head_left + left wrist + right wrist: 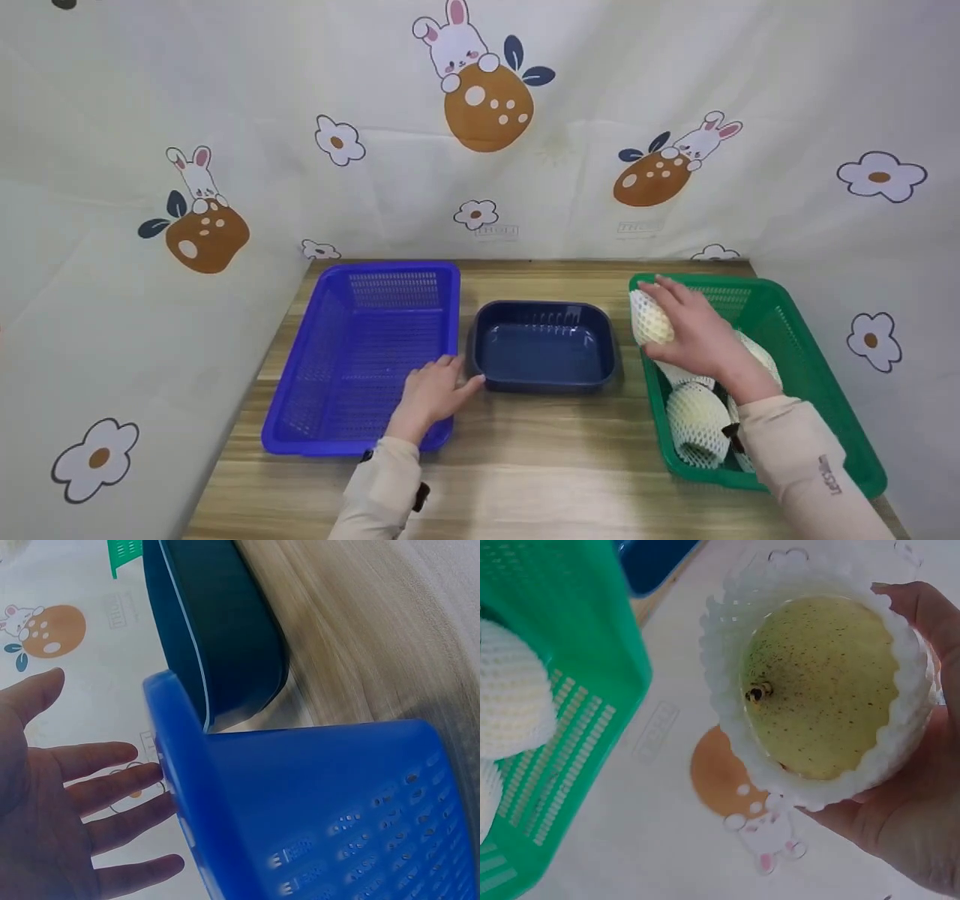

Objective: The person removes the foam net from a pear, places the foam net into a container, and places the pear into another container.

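My right hand [697,334] grips a pear [821,690] wrapped in a white foam net [651,319], above the left side of the green basket [814,367]. In the right wrist view the pear's speckled yellow-green skin and dark stem show through the open end of the net. More foam-wrapped fruits [697,424] lie in that basket, partly hidden by my right arm. My left hand [433,394] is over the right rim of the blue basket [360,352], fingers spread and holding nothing. The left wrist view shows its fingertips [161,866] close to the rim; touching, I cannot tell.
Between the two baskets stands a dark blue rectangular tray [544,382], with nothing seen inside. All three containers rest on a wood-grain table [540,465]. A pale sheet [570,172] printed with rabbits and flowers rises behind and at both sides.
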A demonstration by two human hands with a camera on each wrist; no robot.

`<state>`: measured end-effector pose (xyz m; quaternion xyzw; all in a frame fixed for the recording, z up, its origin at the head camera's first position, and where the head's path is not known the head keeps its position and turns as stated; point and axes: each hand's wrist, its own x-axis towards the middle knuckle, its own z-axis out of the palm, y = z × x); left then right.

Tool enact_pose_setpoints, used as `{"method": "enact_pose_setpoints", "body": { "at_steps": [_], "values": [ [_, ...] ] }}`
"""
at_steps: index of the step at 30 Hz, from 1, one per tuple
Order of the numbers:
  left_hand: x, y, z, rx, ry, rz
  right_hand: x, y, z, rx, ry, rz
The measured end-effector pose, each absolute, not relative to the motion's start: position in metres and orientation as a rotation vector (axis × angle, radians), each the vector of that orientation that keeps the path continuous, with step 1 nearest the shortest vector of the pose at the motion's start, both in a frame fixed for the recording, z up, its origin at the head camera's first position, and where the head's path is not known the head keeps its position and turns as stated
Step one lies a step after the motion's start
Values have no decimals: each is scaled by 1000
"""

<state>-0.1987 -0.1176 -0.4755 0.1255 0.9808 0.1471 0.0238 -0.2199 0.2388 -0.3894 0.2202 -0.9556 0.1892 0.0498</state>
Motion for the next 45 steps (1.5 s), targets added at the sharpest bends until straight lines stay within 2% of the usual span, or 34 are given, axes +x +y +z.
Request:
{"method": "enact_pose_setpoints", "body": {
  "at_steps": [17,30,45],
  "values": [
    [-199,-119,-476,370,3030,459,-199,166,-432,1340,-2634,394],
    [-196,-118,-475,368,3040,443,-192,143,-478,1550,-2626,251],
    [-197,-119,-476,386,3045,442,-194,137,-507,1576,-2696,163]
  ]
}}
